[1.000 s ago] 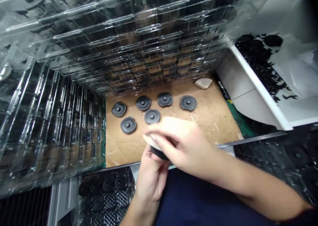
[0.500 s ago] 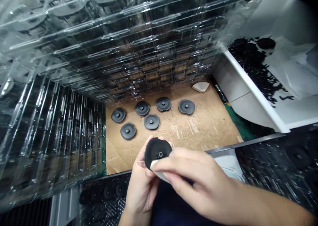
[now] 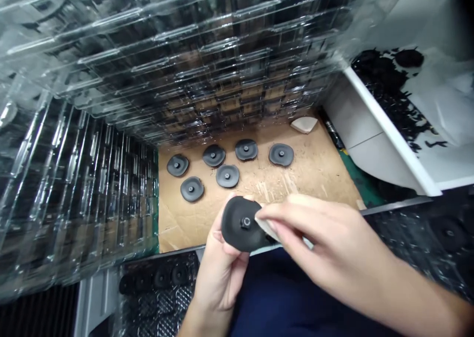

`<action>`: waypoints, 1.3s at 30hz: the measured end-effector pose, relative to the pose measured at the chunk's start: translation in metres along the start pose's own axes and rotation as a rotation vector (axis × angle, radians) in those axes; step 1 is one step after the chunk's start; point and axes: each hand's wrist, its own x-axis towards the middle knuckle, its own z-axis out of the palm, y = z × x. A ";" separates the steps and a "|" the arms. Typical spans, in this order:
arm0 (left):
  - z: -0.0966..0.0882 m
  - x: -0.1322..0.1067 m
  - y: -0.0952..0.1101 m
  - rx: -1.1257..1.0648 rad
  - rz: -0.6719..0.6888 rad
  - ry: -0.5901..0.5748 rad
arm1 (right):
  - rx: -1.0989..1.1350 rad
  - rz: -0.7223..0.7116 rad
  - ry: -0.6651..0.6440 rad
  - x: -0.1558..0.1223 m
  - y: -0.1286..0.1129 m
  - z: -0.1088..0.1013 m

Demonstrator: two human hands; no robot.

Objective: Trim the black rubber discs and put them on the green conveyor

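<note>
My left hand point(image 3: 220, 268) grips a black rubber disc point(image 3: 241, 223) with a small hub in its middle, face up toward me. My right hand point(image 3: 318, 238) pinches a small pale wedge-shaped piece point(image 3: 267, 228) and presses it against the disc's right edge. Both hands hover over the near edge of a brown cardboard sheet point(image 3: 314, 174). Several more black discs point(image 3: 227, 175) lie in two rows on the cardboard beyond my hands.
Stacks of clear plastic trays point(image 3: 166, 65) wall in the back and left. A white bin point(image 3: 388, 125) with black scraps stands at the right. Another pale wedge point(image 3: 304, 124) lies at the cardboard's far corner. Black trays with discs point(image 3: 159, 278) sit below at the left.
The disc has turned face up and shifted slightly right in my left hand. My right hand moved from covering the disc to its right side, pale piece against its rim.
</note>
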 end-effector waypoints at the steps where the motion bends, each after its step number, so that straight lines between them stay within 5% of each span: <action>1: 0.001 0.000 0.000 -0.001 0.016 0.004 | -0.011 -0.036 0.015 0.001 -0.002 0.001; 4: 0.004 -0.001 0.002 -0.005 0.033 0.029 | 0.126 -0.144 -0.036 0.007 -0.005 0.005; 8: 0.004 -0.002 0.005 -0.027 0.087 0.053 | 0.112 -0.045 -0.005 0.011 -0.004 0.008; 12: 0.002 -0.002 0.002 -0.010 0.044 0.055 | 0.197 -0.116 -0.047 0.014 -0.002 0.009; 14: 0.001 -0.002 0.002 -0.031 0.064 0.081 | 0.304 -0.046 -0.091 0.018 0.008 0.009; 19: -0.001 -0.001 0.004 -0.134 0.117 0.142 | 0.109 0.248 0.128 0.009 0.062 0.024; 25: 0.000 0.004 0.004 -0.140 0.072 0.104 | 0.088 0.176 -0.019 -0.034 0.097 0.071; 31: 0.001 0.005 -0.001 -0.076 0.092 0.059 | 0.117 0.196 0.066 -0.014 0.065 0.037; 35: 0.002 0.003 -0.006 -0.031 0.106 -0.024 | 0.237 -0.109 0.154 0.010 0.017 0.010; 37: 0.001 0.001 -0.006 0.000 0.079 -0.027 | 0.284 -0.151 0.037 0.014 0.009 0.006; 39: -0.001 -0.001 -0.003 0.004 0.075 0.009 | 0.303 -0.038 -0.148 0.009 0.017 0.005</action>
